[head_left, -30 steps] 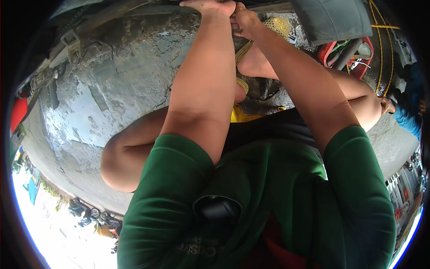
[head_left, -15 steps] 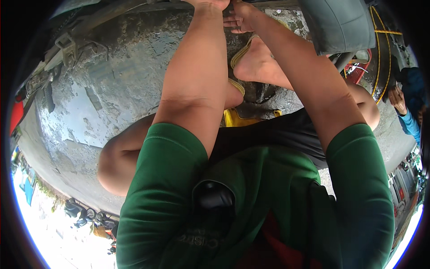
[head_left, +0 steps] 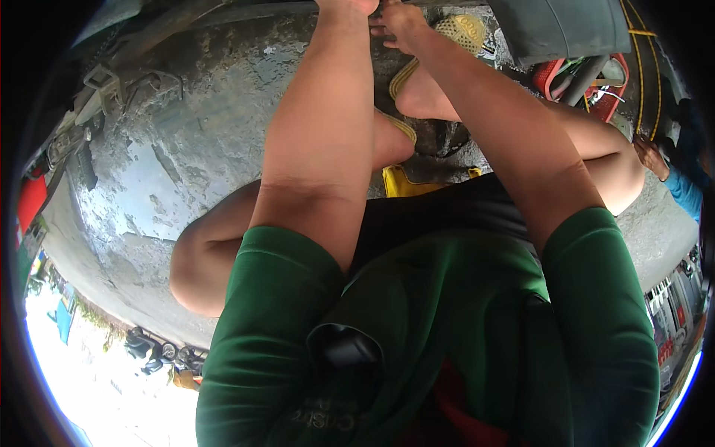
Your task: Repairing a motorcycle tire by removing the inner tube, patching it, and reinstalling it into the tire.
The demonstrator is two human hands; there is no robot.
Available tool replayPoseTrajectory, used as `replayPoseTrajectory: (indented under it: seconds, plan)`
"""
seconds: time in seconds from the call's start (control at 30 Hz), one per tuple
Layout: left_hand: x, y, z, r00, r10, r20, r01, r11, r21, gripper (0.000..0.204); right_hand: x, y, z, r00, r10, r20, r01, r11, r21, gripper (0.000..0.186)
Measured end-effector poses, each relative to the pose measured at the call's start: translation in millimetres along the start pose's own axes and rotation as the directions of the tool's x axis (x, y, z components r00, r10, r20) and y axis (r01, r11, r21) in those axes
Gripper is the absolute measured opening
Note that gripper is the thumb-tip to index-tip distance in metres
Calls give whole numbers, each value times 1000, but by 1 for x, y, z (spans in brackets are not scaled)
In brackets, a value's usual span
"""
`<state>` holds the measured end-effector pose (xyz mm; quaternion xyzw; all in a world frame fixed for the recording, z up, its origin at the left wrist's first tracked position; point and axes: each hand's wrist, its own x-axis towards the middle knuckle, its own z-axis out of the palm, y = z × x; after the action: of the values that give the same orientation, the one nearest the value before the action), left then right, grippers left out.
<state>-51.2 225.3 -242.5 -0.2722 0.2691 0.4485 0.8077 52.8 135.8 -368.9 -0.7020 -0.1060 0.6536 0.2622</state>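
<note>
Both forearms reach up to the top edge of the head view. My left hand (head_left: 350, 5) is cut off there; only its heel and wrist show, and its fingers are out of sight. Just right of it is my right hand (head_left: 402, 26), with several fingers stretched leftward and apart, nothing visible among them. The top of that hand is cropped too. A dark bar-like part (head_left: 253, 15) runs along the top edge beside the hands; whether either hand touches it, I cannot tell. Below the right hand are my bare feet in yellowish sandals (head_left: 462, 33).
A dark grey panel (head_left: 558, 30) juts in at upper right, above a red plastic basket (head_left: 614, 86) holding assorted items. Something yellow (head_left: 413, 185) lies between my legs. Another person's hand (head_left: 652, 156) in a blue sleeve is at far right. Metal brackets (head_left: 108, 86) stand at upper left.
The view has shifted slightly, so more of the red basket and right sandal shows. My right hand sits a little higher in the picture. The other person's hand appears further left.
</note>
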Motion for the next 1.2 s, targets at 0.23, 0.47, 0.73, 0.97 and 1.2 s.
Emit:
replayPoseTrajectory:
  seconds: [0.23, 0.47, 0.73, 0.97, 1.2]
  plan:
    - [84, -5, -44, 962, 155, 223, -205, 954, 218, 69, 46, 0, -52, 911, -256, 323, 227, 966, 125, 51]
    - [101, 2, -66, 982, 154, 107, -180, 933, 311, 65, 33, 13, -33, 952, -112, 285, 87, 991, 99, 54]
    - [102, 10, -71, 985, 167, 37, -169, 918, 360, 60, 28, -7, -39, 945, -95, 313, 87, 995, 41, 55]
    - [108, 13, -67, 990, 140, -11, -121, 893, 433, 56, 17, -3, -43, 942, -140, 305, 113, 988, 104, 56]
    - [118, 9, -76, 960, 251, -126, -181, 895, 408, 51, -12, -17, -34, 930, -183, 318, 109, 965, 237, 57]
